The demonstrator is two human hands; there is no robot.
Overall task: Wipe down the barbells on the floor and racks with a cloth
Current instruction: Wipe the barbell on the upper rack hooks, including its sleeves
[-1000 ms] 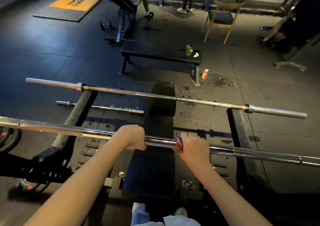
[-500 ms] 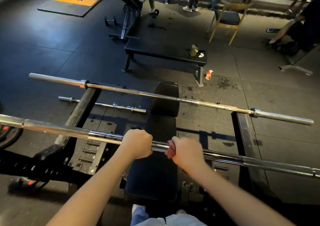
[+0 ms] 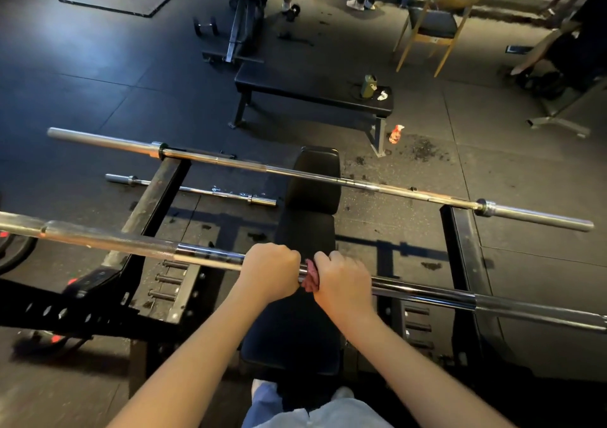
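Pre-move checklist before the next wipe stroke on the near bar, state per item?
1. Cloth held by right hand against near barbell: ok.
2. Left hand grips the bare shaft to steady it: ok.
3. Room to stroke leftward: not ok, left hand sits right beside the cloth.
4. Room to stroke rightward: ok, shaft bare up to the sleeve.
5. Near barbell seated on its supports: cannot tell, they are out of sight.
6. Far barbell and floor barbell already wiped: cannot tell.
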